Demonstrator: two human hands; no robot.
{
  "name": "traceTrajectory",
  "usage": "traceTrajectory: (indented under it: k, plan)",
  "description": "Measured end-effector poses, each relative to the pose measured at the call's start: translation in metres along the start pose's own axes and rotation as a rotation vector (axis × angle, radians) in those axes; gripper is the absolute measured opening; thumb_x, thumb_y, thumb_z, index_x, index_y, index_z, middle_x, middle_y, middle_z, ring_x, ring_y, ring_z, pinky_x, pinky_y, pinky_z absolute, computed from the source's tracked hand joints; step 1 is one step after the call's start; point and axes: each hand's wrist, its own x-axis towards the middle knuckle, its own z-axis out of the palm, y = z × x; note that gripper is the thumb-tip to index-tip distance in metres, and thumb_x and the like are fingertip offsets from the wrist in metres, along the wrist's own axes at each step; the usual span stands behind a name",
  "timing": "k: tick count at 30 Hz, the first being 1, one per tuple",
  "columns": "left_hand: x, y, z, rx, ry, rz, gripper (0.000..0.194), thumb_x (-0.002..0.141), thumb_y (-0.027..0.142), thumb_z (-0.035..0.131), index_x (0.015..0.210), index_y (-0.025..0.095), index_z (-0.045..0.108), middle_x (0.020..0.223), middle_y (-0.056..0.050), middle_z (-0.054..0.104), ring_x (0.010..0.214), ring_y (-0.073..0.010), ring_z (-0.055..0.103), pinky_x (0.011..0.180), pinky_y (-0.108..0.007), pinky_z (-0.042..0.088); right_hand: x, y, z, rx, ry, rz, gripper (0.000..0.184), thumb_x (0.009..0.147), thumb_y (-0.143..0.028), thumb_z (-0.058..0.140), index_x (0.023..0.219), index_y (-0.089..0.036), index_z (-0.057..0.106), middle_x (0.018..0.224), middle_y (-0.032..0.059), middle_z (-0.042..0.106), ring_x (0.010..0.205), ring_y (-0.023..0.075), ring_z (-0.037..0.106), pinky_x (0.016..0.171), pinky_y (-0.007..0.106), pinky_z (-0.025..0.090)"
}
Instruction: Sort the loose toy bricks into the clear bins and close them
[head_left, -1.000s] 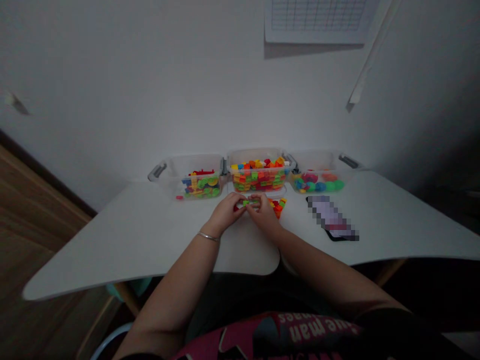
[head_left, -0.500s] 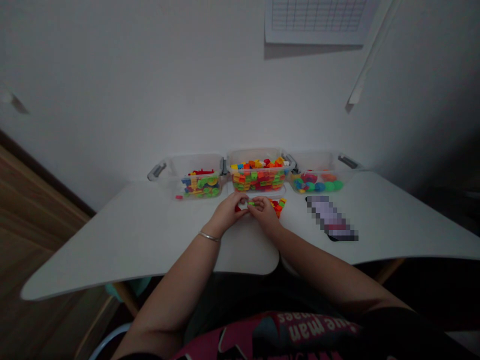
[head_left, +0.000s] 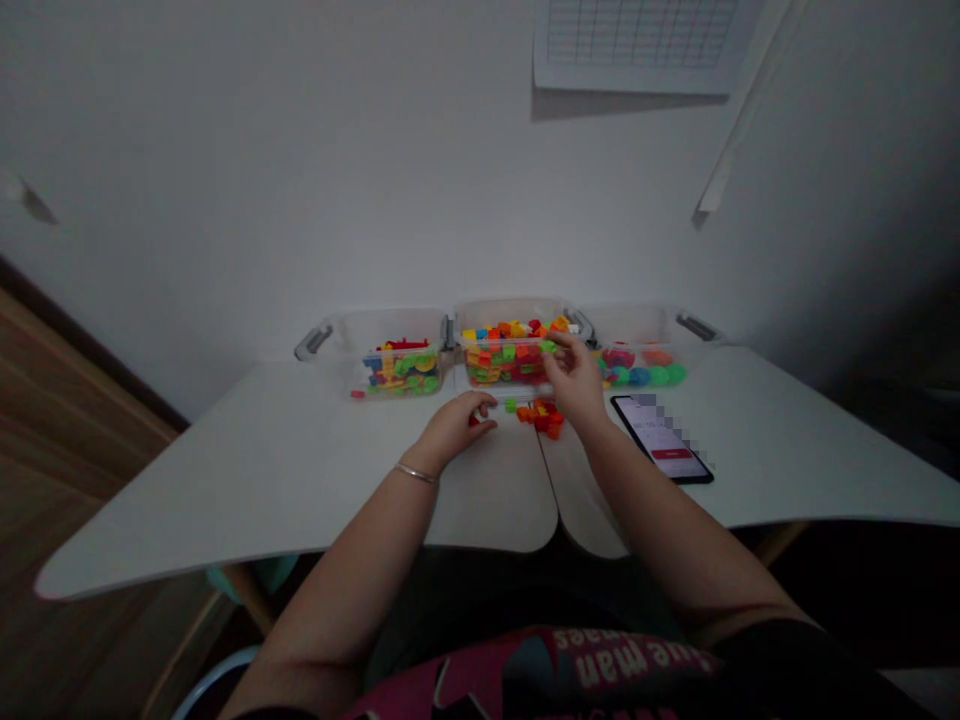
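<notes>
My left hand [head_left: 456,425] rests low over the table with its fingers curled round a small red block [head_left: 474,421], mostly hidden by them. My right hand [head_left: 577,378] is raised at the front right of the middle clear bin [head_left: 517,308]. Its thumb and forefinger are closed about a small green block [head_left: 549,346]. Between the hands, a loose green block [head_left: 511,406] lies on the table beside a small cluster of orange and red blocks [head_left: 546,418]. Coloured blocks fill much of the middle bin.
A left clear bin [head_left: 390,322] holds mixed coloured pieces; a red piece [head_left: 358,394] shows at its front corner. The right clear bin [head_left: 626,315] contains round pieces. A phone [head_left: 660,440] lies on the white table [head_left: 300,470], right of my right hand. The wall stands behind the bins.
My right hand has moved from beside my left hand up and right to the middle bin. The block cluster and a green block on the table now show. My left hand has barely moved.
</notes>
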Motion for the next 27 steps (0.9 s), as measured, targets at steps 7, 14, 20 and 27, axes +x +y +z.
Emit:
traceTrajectory:
  k: [7,14,20,27]
  plan:
    - [-0.001,0.001,-0.002,0.087,-0.017,0.03,0.019,0.089,0.027,0.059,0.101,0.021,0.072,0.091,-0.005,0.073,0.086,-0.0188,0.065,0.08,-0.03,0.049,0.034,-0.004,-0.013,-0.435,-0.078,-0.174,0.028,0.086,-0.023,0.05,0.107,-0.02,0.069,0.111,0.0094,0.073,0.101,0.025,0.066,0.097,0.044,0.05]
    - [-0.003,0.002,-0.001,0.08,-0.023,-0.042,0.023,0.092,0.033,0.057,0.106,0.021,0.071,0.099,-0.004,0.075,0.086,-0.0187,0.067,0.079,-0.029,0.05,0.034,-0.003,-0.001,-0.7,-0.168,-0.209,0.034,0.093,-0.029,0.046,0.113,-0.017,0.071,0.115,0.0122,0.072,0.107,0.0282,0.063,0.101,0.047,0.042]
    - [-0.001,0.0,-0.001,0.062,-0.045,0.021,0.017,0.088,0.033,0.063,0.093,0.022,0.074,0.094,-0.005,0.074,0.087,-0.0198,0.066,0.081,-0.031,0.05,0.028,0.005,0.0,-0.741,-0.239,-0.278,0.036,0.095,-0.036,0.046,0.116,-0.017,0.068,0.116,0.0144,0.07,0.113,0.0323,0.057,0.107,0.053,0.033]
    - [0.0,0.006,-0.001,-0.051,0.039,-0.036,0.024,0.081,0.025,0.068,0.105,0.019,0.067,0.081,0.0,0.064,0.073,-0.0157,0.058,0.073,-0.028,0.047,0.023,0.008,-0.004,-0.777,-0.307,-0.294,0.055,0.087,-0.033,0.057,0.137,-0.013,0.052,0.143,0.0181,0.053,0.137,0.0357,0.041,0.117,0.06,0.02]
